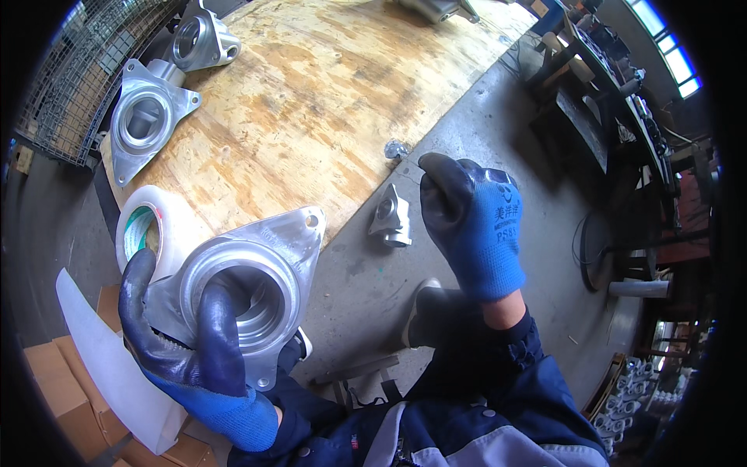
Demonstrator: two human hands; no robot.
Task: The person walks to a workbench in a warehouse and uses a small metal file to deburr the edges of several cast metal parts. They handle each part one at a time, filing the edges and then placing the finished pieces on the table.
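My left hand (198, 350), in a blue glove with a dark coated palm, grips a silver cast metal flange housing (289, 261) at the near left. The thumb reaches into its round bore, and the fingers lie around the outer left side. Right behind the housing is a roll of white tape (175, 222) with a green inner ring. My right hand (471, 222), gloved alike, is raised right of the table's edge with its fingers curled closed. Whatever may be inside those fingers is hidden. A small crumpled clear scrap (396, 149) lies near the table edge, left of this hand.
Two similar housings (145, 117) stand on the wooden tabletop (311, 101) at the far left. Another metal part (391, 216) is on the grey floor. Cardboard boxes (58, 373) and a white sheet (109, 366) are lower left. A wire cage (78, 86) stands beyond.
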